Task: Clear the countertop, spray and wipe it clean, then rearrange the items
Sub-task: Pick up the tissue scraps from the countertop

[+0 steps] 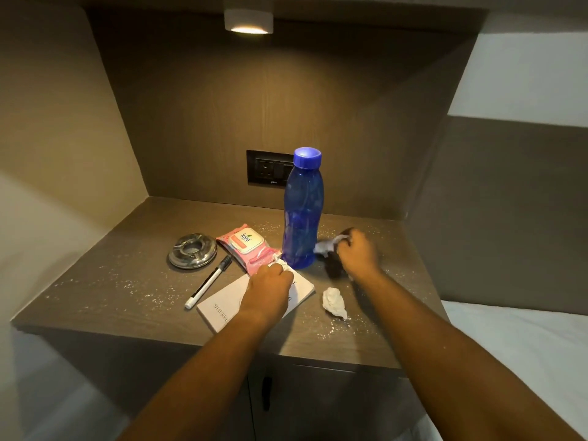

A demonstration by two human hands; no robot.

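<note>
A tall blue bottle (302, 211) stands upright mid-counter. My left hand (270, 283) rests over a white notepad (222, 305), fingers closed on a small crumpled white paper (280, 265). To the right of the bottle, my right hand (358, 251) grips a blurred white crumpled tissue (326, 246). A second tissue wad (334, 302) lies on the brown countertop (111, 288), which is dusted with white specks. A pink wet-wipes pack (246, 246), a marker pen (208, 281) and a steel ashtray (192, 249) sit to the left.
A black wall socket (269, 168) is behind the bottle. A lamp (248, 22) glows under the overhead shelf. Side walls close in the counter on left and right. Cabinet doors with a dark handle (266, 397) lie below; a white bed surface (525, 345) is at right.
</note>
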